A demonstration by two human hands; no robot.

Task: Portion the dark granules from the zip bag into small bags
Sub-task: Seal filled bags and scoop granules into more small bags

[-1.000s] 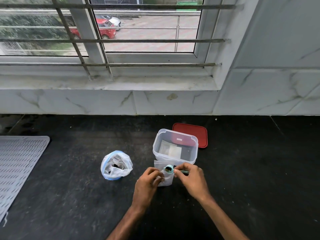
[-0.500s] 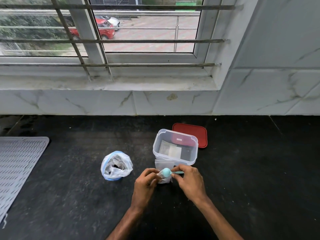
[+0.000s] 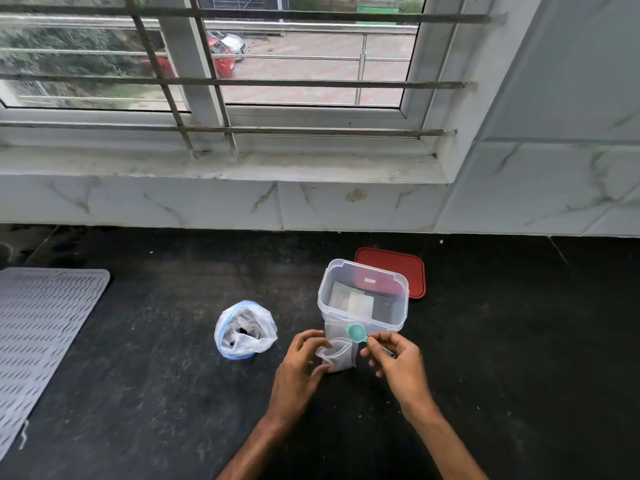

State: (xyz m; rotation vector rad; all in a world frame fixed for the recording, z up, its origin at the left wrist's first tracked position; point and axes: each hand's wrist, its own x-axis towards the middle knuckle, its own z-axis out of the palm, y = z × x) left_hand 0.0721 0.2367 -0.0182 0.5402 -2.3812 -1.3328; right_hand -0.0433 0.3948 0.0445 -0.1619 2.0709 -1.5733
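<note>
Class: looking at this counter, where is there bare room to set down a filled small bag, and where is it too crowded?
Free: the dark counter right of the clear container, and the strip between the grey mat and the zip bag. Crowded: around the left hand, small bag, teal spoon and right hand.

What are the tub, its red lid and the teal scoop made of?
Tub: clear, glossy rigid plastic by the look; contents show through its walls. Red lid: opaque, smooth, likely plastic, lying flat behind it. Teal scoop, in the right hand: matte, opaque, probably plastic.
</note>
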